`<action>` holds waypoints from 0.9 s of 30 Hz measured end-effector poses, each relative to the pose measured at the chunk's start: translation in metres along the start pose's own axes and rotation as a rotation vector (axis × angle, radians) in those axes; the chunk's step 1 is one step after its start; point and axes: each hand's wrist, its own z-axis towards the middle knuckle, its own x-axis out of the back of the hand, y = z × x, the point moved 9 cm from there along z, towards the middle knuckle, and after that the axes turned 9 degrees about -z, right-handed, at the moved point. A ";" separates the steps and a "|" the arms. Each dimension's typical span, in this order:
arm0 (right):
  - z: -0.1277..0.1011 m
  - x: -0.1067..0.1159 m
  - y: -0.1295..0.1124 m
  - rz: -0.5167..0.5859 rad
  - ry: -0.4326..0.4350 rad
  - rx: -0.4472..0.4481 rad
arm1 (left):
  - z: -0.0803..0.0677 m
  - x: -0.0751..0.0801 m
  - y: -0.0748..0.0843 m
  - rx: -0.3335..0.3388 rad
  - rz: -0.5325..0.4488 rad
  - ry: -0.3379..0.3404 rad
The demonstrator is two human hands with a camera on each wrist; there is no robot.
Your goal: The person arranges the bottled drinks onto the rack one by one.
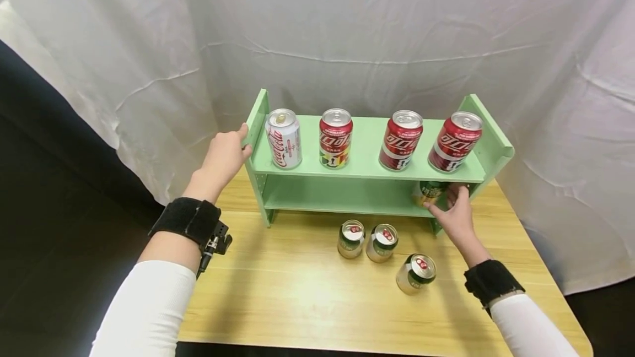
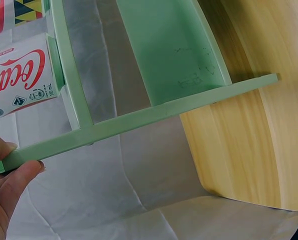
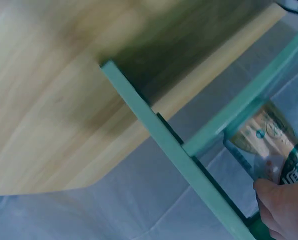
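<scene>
A light green two-tier shelf (image 1: 317,194) stands on the wooden table. My left hand (image 1: 218,158) pinches the top front corner of its left side panel (image 2: 139,119), thumb and fingers on either face. At the right end of the lower tier, my right hand (image 1: 458,218) holds a green and gold can (image 3: 270,142) between thumb and fingers. The can appears upright on that tier, partly hidden by the upper board and my hand. Above it are a white Coca-Cola can (image 1: 284,139) and red cans, one of them at far right (image 1: 455,142).
Three smaller green and gold cans stand on the table before the shelf: a left one (image 1: 351,239), a middle one (image 1: 382,243) and a nearer right one (image 1: 416,274). A pale cloth (image 1: 372,26) hangs behind the shelf. The table's front edge (image 1: 317,346) runs along the bottom.
</scene>
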 end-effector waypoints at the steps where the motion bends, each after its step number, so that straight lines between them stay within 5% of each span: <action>1: -0.003 0.000 0.001 0.010 0.006 -0.001 | 0.000 0.000 -0.001 0.003 -0.005 -0.001; 27: -0.089 -0.029 -0.013 -0.112 -0.002 0.321 | 0.000 -0.001 -0.001 -0.008 0.002 0.002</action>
